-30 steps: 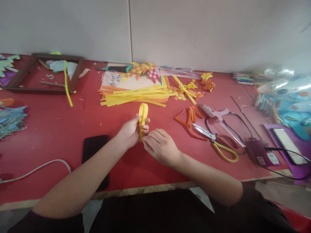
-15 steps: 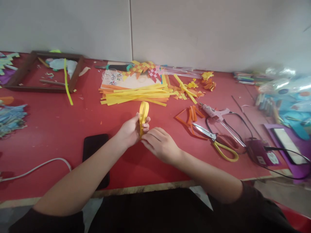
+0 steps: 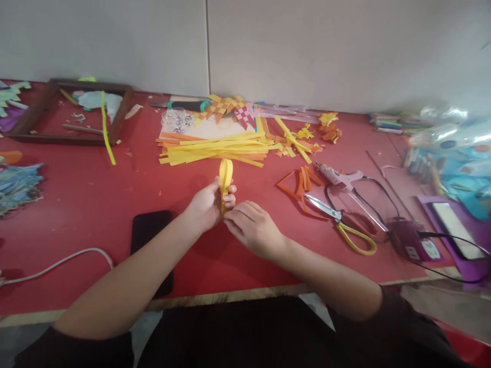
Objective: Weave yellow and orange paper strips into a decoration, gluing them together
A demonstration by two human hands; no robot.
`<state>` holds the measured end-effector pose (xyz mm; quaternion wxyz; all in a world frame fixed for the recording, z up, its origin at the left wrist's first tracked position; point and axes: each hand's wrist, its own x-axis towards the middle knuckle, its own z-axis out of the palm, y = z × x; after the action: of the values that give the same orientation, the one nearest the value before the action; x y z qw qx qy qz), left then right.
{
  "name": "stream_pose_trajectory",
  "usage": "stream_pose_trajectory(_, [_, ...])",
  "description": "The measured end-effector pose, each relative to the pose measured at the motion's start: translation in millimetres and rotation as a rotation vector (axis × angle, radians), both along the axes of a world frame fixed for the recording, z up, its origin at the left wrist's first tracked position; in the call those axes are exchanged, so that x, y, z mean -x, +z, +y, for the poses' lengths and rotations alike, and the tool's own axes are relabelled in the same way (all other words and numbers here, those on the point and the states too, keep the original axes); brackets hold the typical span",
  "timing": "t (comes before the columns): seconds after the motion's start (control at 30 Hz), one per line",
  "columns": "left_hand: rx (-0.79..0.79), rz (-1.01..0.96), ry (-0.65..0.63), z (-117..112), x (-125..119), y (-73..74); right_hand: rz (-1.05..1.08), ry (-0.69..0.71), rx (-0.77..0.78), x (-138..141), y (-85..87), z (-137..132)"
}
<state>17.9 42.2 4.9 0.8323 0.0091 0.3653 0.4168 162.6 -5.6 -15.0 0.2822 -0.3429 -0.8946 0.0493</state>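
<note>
At centre, left hand [image 3: 206,207] grips paper loop [image 3: 226,176], apparently steadying it while right hand [image 3: 254,230] pinches its six-o'clock end.

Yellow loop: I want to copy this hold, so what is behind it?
The left hand has its fingers behind the yellow loop: fingertips show at its right, with the red tabletop beyond. The loop covers the fingers' middle parts, so their contact there cannot be seen.
</note>
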Motion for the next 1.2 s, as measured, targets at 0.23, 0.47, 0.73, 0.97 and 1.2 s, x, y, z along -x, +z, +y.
stream_pose_trajectory(0.23, [-0.012,0.039,-0.013,-1,0,2.6,0.052,0.035,0.045,1,-2.2,-2])
stream_pose_trajectory(0.47, [-0.043,0.118,-0.079,-4,-2,-3.3,0.513,-0.261,0.566,-7,14.7,19])
stream_pose_trajectory(0.73, [-0.072,0.138,-0.172,-7,-6,-1.0,0.735,-0.218,1.062,-13,17.0,45])
stream_pose_trajectory(0.97, [-0.110,0.166,-0.193,-8,-5,-2.8,0.745,-0.218,1.102,-11,15.0,41])
stream_pose_trajectory(1.2, [-0.128,0.185,-0.209,-9,-6,-2.9,0.714,-0.231,1.082,-11,16.8,41])
